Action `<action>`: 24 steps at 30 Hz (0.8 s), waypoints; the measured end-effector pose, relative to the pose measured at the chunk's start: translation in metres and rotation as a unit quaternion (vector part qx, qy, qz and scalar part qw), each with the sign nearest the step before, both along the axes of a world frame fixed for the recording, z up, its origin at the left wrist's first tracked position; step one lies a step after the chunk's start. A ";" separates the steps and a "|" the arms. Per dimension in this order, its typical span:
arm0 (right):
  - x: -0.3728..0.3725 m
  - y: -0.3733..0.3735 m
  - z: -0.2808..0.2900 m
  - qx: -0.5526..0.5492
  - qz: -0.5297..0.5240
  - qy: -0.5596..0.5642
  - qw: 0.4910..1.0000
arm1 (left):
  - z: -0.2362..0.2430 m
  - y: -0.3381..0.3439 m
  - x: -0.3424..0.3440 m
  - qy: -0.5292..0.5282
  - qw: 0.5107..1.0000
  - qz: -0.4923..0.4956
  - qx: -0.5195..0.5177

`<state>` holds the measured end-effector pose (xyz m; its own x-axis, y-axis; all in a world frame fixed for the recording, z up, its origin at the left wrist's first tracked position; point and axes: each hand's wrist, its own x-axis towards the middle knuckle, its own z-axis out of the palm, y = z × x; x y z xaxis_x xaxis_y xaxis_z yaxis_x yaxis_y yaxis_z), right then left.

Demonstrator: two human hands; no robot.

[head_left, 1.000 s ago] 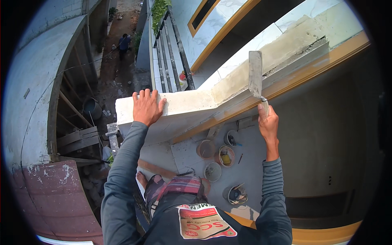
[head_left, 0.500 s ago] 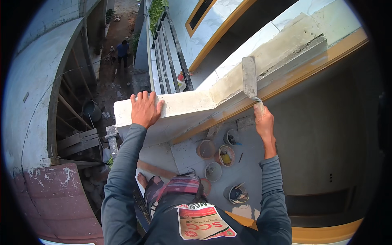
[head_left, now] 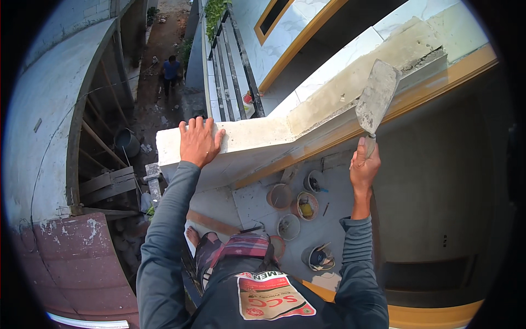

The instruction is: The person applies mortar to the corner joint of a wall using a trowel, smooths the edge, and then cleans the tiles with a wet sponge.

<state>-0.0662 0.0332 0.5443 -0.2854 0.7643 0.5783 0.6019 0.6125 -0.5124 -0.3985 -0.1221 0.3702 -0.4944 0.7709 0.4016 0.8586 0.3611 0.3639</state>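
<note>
A pale plastered ledge point(head_left: 257, 133) runs from the left of centre, bends, and rises toward the upper right. My left hand point(head_left: 199, 143) lies on its left end, fingers spread over the top face. My right hand point(head_left: 364, 170) is wrapped round the handle of a trowel point(head_left: 378, 96), whose broad grey blade is coated with mortar. The blade points up and slightly right, over the ledge's right-hand stretch. Whether it touches the surface I cannot tell. Near the blade, a rough, darker broken edge point(head_left: 424, 59) shows along the ledge.
Below on the tiled floor stand several buckets, among them one with a yellow thing inside point(head_left: 305, 206) and a dark one with tools point(head_left: 319, 257). A yellow-brown trim point(head_left: 416, 107) follows the ledge. Left lies a deep drop to an alley where a person in blue point(head_left: 171, 70) stands. A black railing point(head_left: 235, 66) is beyond.
My right hand has shifted right, and the trowel has turned from a narrow, upright view to show its broad face tilted right. My left hand stays on the ledge.
</note>
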 end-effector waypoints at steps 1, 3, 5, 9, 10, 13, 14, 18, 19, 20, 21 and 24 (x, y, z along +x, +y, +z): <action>0.004 0.006 -0.002 0.050 -0.002 0.021 0.999 | 0.003 0.003 -0.001 -0.005 1.000 0.001 0.002; 0.002 0.014 0.000 0.092 0.011 -0.099 0.991 | 0.001 -0.003 -0.001 -0.009 1.000 -0.001 -0.001; 0.003 0.007 0.005 0.087 0.007 -0.133 0.987 | -0.005 -0.006 0.002 -0.006 1.000 -0.004 -0.002; 0.004 -0.009 0.015 0.004 -0.010 0.038 0.999 | -0.004 -0.004 0.001 0.004 1.000 -0.002 0.010; 0.002 0.002 0.011 0.060 -0.008 -0.022 0.998 | -0.002 -0.004 0.000 0.004 1.000 -0.004 0.011; 0.001 0.007 0.010 0.048 -0.020 -0.196 0.979 | 0.001 -0.003 -0.004 -0.010 1.000 -0.005 -0.007; 0.002 -0.001 0.009 0.066 -0.006 -0.168 0.984 | 0.000 -0.006 -0.001 -0.013 1.000 -0.004 -0.012; 0.006 -0.003 0.009 0.019 -0.022 0.010 1.000 | 0.000 -0.003 0.003 -0.004 1.000 -0.006 0.000; 0.007 0.009 0.003 0.019 -0.028 0.009 0.999 | 0.001 -0.002 0.003 -0.004 1.000 -0.012 -0.001; -0.003 0.018 0.004 0.060 -0.004 -0.071 0.996 | 0.002 -0.001 -0.001 -0.003 1.000 -0.005 0.002; -0.008 0.020 0.005 0.099 0.019 -0.150 0.984 | 0.002 -0.001 -0.003 -0.001 1.000 0.001 0.004; -0.010 -0.006 0.016 0.010 -0.003 -0.078 0.997 | -0.001 -0.003 -0.003 -0.003 1.000 0.003 -0.013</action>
<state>-0.0760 0.0274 0.5607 -0.3674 0.7552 0.5429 0.6771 0.6173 -0.4005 -0.4010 -0.1250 0.3688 -0.5014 0.7781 0.3783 0.8543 0.3762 0.3585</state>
